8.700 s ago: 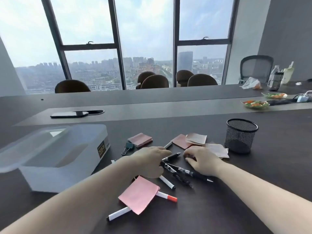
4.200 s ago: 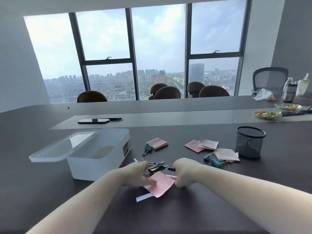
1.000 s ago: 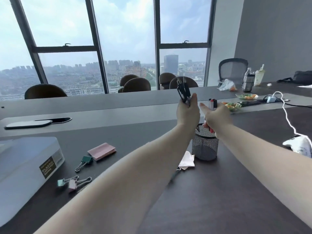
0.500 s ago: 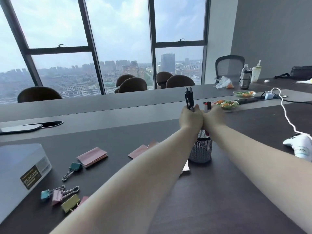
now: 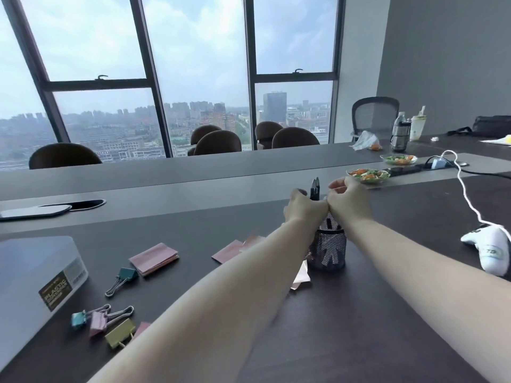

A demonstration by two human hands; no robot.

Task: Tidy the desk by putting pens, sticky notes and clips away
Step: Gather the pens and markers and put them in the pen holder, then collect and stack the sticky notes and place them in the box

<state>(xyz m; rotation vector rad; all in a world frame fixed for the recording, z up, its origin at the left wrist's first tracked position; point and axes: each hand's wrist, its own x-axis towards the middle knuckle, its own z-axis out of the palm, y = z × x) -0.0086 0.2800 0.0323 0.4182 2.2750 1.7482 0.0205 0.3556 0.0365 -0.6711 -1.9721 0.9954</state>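
Note:
A black mesh pen cup (image 5: 327, 251) stands on the dark desk, and both my hands are right above it, touching each other. My left hand (image 5: 302, 210) is closed around a bunch of black pens (image 5: 314, 188) whose ends stick up between the hands; their lower parts are inside the cup. My right hand (image 5: 349, 203) is loosely curled with nothing visible in it. A pink sticky-note pad (image 5: 153, 258), loose pink notes (image 5: 229, 251) and several binder clips (image 5: 102, 322) lie to the left; one teal clip (image 5: 124, 277) lies apart.
A translucent plastic box (image 5: 36, 277) sits at the left edge. A phone (image 5: 33, 211) lies on the raised grey strip. Two salad bowls (image 5: 367, 175) stand behind the cup. A white cable (image 5: 467, 200) runs to a white device (image 5: 489, 250) on the right.
Both hands have come down onto the cup and the black pens have sunk lower. The red-capped markers that my right hand held are no longer in it.

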